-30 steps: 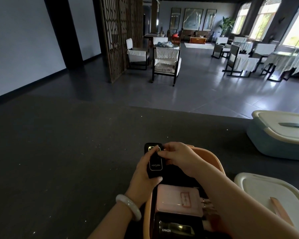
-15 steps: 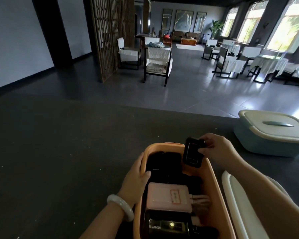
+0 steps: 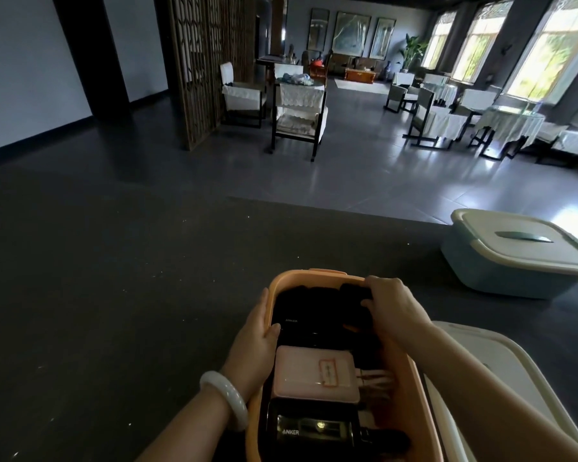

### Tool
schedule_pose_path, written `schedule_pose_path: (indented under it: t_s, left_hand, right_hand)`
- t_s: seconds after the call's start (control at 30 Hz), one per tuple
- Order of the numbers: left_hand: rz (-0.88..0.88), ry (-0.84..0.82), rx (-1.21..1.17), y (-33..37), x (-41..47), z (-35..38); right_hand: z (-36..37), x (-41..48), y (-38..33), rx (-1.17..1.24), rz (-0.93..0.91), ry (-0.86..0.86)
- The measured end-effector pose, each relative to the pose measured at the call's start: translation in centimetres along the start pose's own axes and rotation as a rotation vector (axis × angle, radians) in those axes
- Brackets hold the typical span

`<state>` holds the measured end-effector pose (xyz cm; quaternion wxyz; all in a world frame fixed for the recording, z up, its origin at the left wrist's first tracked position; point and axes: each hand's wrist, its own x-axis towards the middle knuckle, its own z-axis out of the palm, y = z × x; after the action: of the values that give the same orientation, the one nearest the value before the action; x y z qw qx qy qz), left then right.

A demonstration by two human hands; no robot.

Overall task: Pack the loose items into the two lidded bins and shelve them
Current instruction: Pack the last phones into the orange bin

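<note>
1. Right hand [image 3: 394, 310]: the fingers are curled over a small black device [image 3: 352, 291] and grip it. The device sits at the far right corner of the orange bin [image 3: 309, 274], below rim level. Whether it already rests on the contents underneath cannot be told.

2. Left hand [image 3: 256, 341]: it grips the left wall of the orange bin, with the thumb hooked inside the rim and the fingers outside. Judged purpose: to steady the bin.

3. Orange bin contents, far to near:
- a black power bank [image 3: 294, 328] marked ANKER
- a pink power bank [image 3: 314, 375] with a label
- a second black ANKER unit [image 3: 309, 430] at the near end

The pieces lie close together. The bin looks nearly full.

4. White lid [image 3: 508, 388]: it lies on the dark surface [image 3: 114, 295] just right of the orange bin. It is not fitted.

5. Blue bin [image 3: 494, 275]: it stands well apart at the far right, with its own lid [image 3: 528, 248] seated on top.

6. Progress, as a judgement:
- Done: the blue bin appears packed and closed. No loose items show on the dark surface.
- In hand: seating the last visible device in the orange bin.
- Left: release the device, fit the white lid, then shelve both bins. No shelf is in view.
</note>
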<state>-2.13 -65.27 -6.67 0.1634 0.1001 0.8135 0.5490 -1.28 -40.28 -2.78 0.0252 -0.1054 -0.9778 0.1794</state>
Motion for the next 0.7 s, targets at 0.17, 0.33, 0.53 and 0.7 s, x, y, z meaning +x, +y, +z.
schedule_pose_path:
  t_s: [0.17,0.33,0.53,0.7]
  left_hand:
    - [-0.030,-0.006,-0.026,0.0,0.2,0.0]
    - [-0.047,0.004,0.001,0.1,0.2,0.0]
    - [-0.044,0.010,-0.002,0.0,0.2,0.0]
    - [-0.034,-0.003,0.004,0.1,0.1,-0.1]
  right_hand:
    - [1.0,-0.2,0.8,-0.073,-0.069,0.107]
    - [0.5,0.5,2.4,-0.272,-0.099,0.238]
    - [0.6,1.7,3.2,-0.189,-0.072,0.132]
    - [0.9,2.0,3.4,-0.102,-0.050,0.102]
